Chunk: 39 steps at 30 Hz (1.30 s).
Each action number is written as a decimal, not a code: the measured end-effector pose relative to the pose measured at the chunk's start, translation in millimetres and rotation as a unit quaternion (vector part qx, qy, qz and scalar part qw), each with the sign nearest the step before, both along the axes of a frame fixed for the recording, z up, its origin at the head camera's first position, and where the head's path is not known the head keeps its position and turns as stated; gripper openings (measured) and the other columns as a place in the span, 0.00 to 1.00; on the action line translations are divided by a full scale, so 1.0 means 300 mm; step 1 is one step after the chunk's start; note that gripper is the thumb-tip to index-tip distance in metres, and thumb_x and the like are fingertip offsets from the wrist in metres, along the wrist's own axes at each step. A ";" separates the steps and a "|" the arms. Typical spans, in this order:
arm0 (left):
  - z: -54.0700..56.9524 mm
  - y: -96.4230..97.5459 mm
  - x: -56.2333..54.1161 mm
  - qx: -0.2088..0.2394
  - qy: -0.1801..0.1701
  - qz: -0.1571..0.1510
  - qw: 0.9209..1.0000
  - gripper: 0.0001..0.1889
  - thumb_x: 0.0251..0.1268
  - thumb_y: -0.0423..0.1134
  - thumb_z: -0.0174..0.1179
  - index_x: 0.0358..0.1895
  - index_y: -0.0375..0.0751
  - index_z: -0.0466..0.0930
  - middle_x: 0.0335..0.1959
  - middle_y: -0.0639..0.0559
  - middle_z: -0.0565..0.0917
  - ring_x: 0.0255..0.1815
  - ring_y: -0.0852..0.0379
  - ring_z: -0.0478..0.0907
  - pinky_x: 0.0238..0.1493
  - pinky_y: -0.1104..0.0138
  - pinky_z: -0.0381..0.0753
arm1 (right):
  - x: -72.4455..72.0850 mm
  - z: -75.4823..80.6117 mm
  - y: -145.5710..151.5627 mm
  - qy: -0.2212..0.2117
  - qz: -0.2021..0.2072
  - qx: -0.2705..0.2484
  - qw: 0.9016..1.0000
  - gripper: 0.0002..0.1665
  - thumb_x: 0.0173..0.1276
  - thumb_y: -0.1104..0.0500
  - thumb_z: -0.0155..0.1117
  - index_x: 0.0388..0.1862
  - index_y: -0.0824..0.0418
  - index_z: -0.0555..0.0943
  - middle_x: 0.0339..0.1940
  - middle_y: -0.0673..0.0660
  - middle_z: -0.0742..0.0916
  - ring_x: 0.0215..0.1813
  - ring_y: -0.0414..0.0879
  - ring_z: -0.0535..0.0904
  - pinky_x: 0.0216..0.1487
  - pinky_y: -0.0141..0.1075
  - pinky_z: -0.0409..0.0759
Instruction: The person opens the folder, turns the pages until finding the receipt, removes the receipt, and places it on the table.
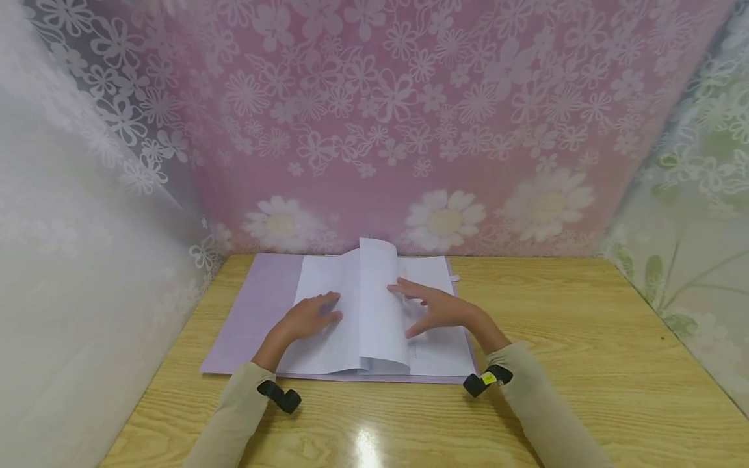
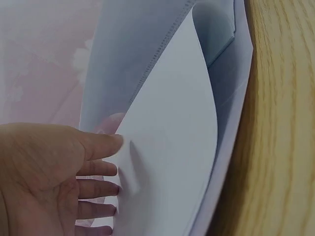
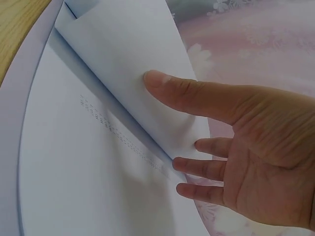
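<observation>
A lilac folder (image 1: 248, 312) lies spread on the table with white sheets in it. One sheet (image 1: 380, 305) stands up near the middle, its free side curling over to the right. My left hand (image 1: 313, 316) is over the left-hand pages, fingers extended; in the left wrist view its fingertips come right to the white paper (image 2: 167, 132). On the other side my right hand (image 1: 441, 307) has thumb and fingers spread beside the curled sheet. The right wrist view shows its thumb (image 3: 182, 93) overlapping the raised sheet (image 3: 123, 54), above a page (image 3: 98, 187) with a printed line of small marks.
The folder sits on a wood-grain table (image 1: 556, 325) that reaches back to a pink floral curtain (image 1: 374, 130). Pale patterned sheeting (image 1: 88, 227) hangs on the left, and more (image 1: 690, 260) on the right. A small white tab (image 1: 454, 278) sticks out at the folder's right edge.
</observation>
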<state>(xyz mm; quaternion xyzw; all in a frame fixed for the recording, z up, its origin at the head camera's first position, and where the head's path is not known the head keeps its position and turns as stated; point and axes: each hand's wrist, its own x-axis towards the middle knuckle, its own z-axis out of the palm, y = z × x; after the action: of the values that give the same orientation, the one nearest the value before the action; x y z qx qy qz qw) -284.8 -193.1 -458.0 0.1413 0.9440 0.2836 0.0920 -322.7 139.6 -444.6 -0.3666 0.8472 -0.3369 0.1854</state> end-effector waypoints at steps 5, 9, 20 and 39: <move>-0.001 0.009 0.000 0.032 0.010 0.014 0.999 0.29 0.82 0.51 0.47 0.75 0.36 0.67 0.76 0.39 0.70 0.79 0.38 0.63 0.78 0.46 0.63 | 0.017 0.009 -0.013 0.015 -0.002 0.008 1.000 0.60 0.55 0.49 0.83 0.82 0.52 0.60 0.86 0.62 0.53 0.85 0.62 0.50 0.77 0.62 0.64; -0.003 0.013 0.000 0.048 0.002 0.025 0.999 0.30 0.82 0.55 0.45 0.76 0.38 0.67 0.76 0.41 0.70 0.79 0.39 0.63 0.78 0.45 0.62 | 0.024 0.005 -0.022 0.025 -0.008 0.014 1.000 0.60 0.54 0.48 0.83 0.82 0.53 0.62 0.85 0.63 0.55 0.85 0.64 0.50 0.78 0.62 0.60; -0.016 0.042 0.005 0.006 0.017 0.035 0.999 0.34 0.79 0.57 0.50 0.77 0.38 0.65 0.77 0.41 0.69 0.79 0.40 0.63 0.79 0.46 0.62 | 0.032 -0.001 -0.039 0.033 -0.009 0.026 0.999 0.58 0.55 0.47 0.83 0.81 0.52 0.63 0.86 0.63 0.55 0.85 0.64 0.49 0.79 0.62 0.58; -0.028 0.065 0.014 -0.033 0.063 0.019 0.997 0.28 0.80 0.47 0.51 0.75 0.38 0.68 0.77 0.36 0.67 0.77 0.35 0.65 0.76 0.43 0.65 | 0.062 0.015 -0.078 0.034 -0.011 -0.030 0.999 0.52 0.60 0.52 0.79 0.81 0.54 0.64 0.84 0.65 0.60 0.76 0.63 0.70 0.70 0.61 0.73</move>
<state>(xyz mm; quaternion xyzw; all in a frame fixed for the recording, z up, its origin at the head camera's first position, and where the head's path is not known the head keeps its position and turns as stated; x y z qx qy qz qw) -280.7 -173.5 -466.4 0.1375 0.9594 0.2444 0.0314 -303.9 116.3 -440.0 -0.3736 0.8469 -0.3511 0.1414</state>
